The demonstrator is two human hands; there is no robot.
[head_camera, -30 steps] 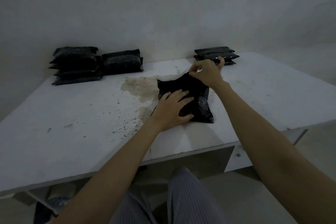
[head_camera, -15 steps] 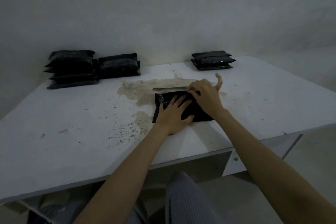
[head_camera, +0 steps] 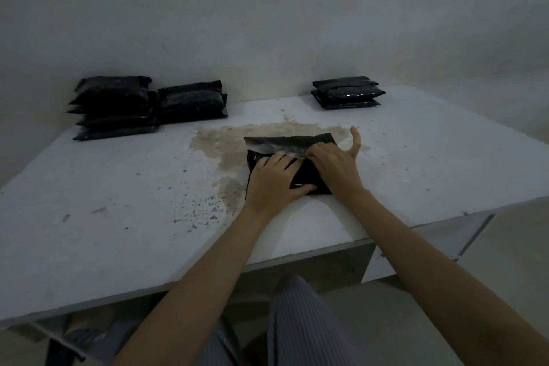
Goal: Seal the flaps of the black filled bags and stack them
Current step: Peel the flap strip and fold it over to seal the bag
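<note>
Head view: stained white surface (head_camera: 416, 157) against bare grey wall (head_camera: 267, 24). Three piles of black bags: tall stack (head_camera: 114, 108) upper left, shorter pile (head_camera: 193, 102) beside it, low stack (head_camera: 347, 93) upper right. Centre frame, one filled black bag (head_camera: 309, 177), flap (head_camera: 279, 144) open. Left hand (head_camera: 274, 183) flat, pressing bag; right hand (head_camera: 334, 165) pinching flap edge.
</note>
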